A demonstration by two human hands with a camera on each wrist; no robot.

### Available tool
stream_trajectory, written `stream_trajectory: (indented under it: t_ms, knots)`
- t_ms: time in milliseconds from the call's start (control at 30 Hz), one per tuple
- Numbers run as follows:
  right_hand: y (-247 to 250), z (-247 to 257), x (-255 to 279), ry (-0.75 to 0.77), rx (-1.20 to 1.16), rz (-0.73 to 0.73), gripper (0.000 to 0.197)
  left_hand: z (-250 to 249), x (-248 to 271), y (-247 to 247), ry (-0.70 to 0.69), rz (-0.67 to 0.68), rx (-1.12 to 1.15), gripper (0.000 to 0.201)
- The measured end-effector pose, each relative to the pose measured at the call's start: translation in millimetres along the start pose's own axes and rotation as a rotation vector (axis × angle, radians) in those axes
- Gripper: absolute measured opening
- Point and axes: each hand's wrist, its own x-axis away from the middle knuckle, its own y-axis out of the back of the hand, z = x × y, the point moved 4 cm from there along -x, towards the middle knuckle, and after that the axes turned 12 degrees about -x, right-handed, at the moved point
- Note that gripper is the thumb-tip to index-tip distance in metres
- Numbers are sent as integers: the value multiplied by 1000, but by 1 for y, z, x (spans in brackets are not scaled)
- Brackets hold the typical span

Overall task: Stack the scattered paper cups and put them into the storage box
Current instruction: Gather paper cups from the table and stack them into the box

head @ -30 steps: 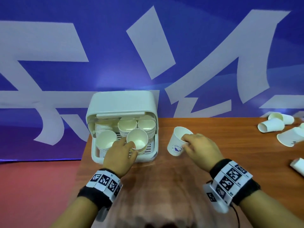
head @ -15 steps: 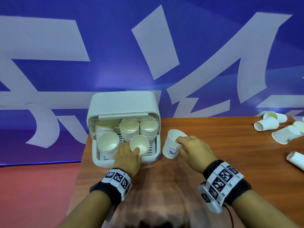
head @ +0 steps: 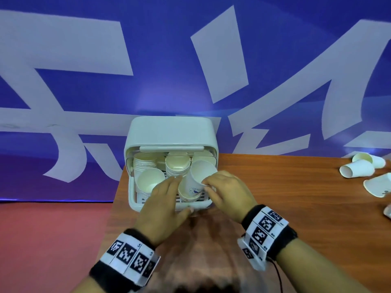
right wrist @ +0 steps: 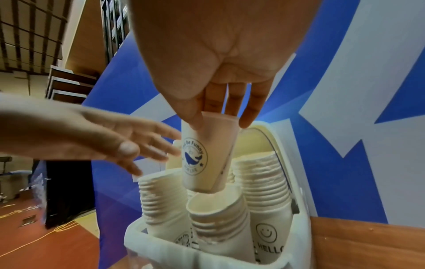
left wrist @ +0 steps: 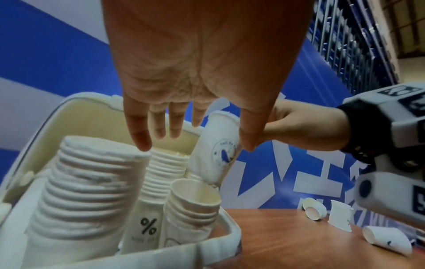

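My right hand [head: 227,193] is pinching a paper cup [head: 197,178] at the rim, thumb outside, fingers in the mouth. It's nearly upright, mouth up and tipped a bit, base hanging just over the short front-right stack [right wrist: 220,216] in the storage box [head: 135,199]. Long axis runs pretty much top to bottom. My left hand [head: 161,205] is spread flat with straight fingers above the box front, holding nothing. Four stacks show in the box, the taller front-left stack [left wrist: 89,183] close beside. Over on the right of the table [head: 296,197], three loose cups [head: 357,171] lie on their sides, plus a bit of another at the edge.
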Motion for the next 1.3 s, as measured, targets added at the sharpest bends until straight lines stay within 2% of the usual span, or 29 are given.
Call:
stream_trajectory:
  t_ms: [133, 300, 533, 633, 800, 933, 1100, 1300]
  knots:
    - [-19, -3, -11, 10, 84, 66, 14, 4, 0, 13, 1, -93, -150, 86]
    - [-39, -6, -23, -27, 275, 301, 25, 9, -8, 11, 68, -28, -193, 91]
    - [-62, -21, -27, -111, 289, 528, 40, 13, -13, 13, 109, -9, -259, 88]
    - [-55, -14, -25, -105, 160, 465, 48, 8, -12, 18, 117, 1, -258, 87]
    - [-15, -9, 2, -135, -77, 217, 36, -13, -15, 23, 90, -26, -190, 82]
    - [14, -21, 34, -206, -127, 216, 30, -49, -19, 13, 23, -50, -129, 72]
    - [52, -54, 85, -270, -157, 165, 27, -115, -15, -3, -47, -59, -24, 57]
    - [110, -130, 173, -337, -147, 136, 23, -233, -21, -35, -76, -62, -6, 42]
